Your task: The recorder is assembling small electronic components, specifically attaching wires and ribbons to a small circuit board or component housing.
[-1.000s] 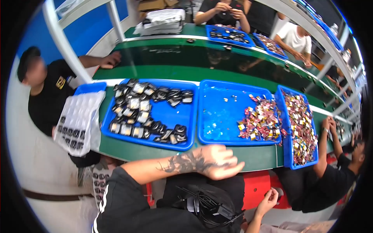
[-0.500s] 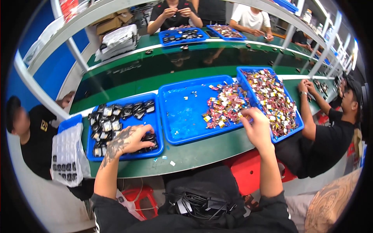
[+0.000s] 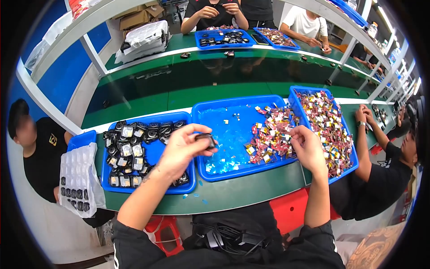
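My left hand (image 3: 179, 150) is closed around a small black plastic casing (image 3: 205, 141), held up between thumb and fingers over the edge of the middle blue tray (image 3: 219, 120). Similar black casings (image 3: 136, 150), some with a pale square face, lie in the left blue tray (image 3: 172, 190). At the right end of the middle tray, my right hand (image 3: 311, 152) has thumb and fingertips drawn together over a heap of small red-wired parts (image 3: 272, 134) with yellow and white patches. Whether a part is between those fingertips, I cannot make out.
Another blue tray (image 3: 293, 93) piled with wired parts stands on the right. A clear blister tray (image 3: 78, 179) holding several black casings is at far left. Beyond the white rail runs a green conveyor belt (image 3: 179, 85). Co-workers sit across, left and right; a red stool (image 3: 286, 208) is below.
My left hand has risen out of the left tray and moved right, now with a black casing in it. My right hand remains by the heap. The view has shifted slightly.
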`<state>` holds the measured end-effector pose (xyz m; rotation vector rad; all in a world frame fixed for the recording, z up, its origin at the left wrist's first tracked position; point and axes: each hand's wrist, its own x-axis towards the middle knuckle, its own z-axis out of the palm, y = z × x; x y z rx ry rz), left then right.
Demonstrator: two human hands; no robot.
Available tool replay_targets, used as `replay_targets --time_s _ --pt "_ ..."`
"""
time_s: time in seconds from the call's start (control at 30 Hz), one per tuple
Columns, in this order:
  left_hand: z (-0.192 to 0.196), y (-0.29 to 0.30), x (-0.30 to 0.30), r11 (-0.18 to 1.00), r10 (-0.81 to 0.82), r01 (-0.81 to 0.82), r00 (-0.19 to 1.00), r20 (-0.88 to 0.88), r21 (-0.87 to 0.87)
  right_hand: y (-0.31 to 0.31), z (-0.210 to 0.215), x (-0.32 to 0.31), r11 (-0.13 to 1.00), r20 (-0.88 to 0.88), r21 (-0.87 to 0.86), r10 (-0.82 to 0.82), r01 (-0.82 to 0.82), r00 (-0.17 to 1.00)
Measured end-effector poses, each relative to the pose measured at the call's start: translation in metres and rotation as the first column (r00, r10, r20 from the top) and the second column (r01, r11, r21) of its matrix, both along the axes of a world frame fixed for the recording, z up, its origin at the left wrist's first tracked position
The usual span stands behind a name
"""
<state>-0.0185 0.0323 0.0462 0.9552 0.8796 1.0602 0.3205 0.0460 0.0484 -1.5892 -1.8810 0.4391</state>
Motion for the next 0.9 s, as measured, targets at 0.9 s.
replay_targets --time_s 0.9 --pt "-0.022 -0.013 0.037 0.911 0.094 0.074 0.921 -0.378 0.406 -0.007 -0.004 -0.112 0.891 -0.77 -0.165 0.152 -0.422 0.62"
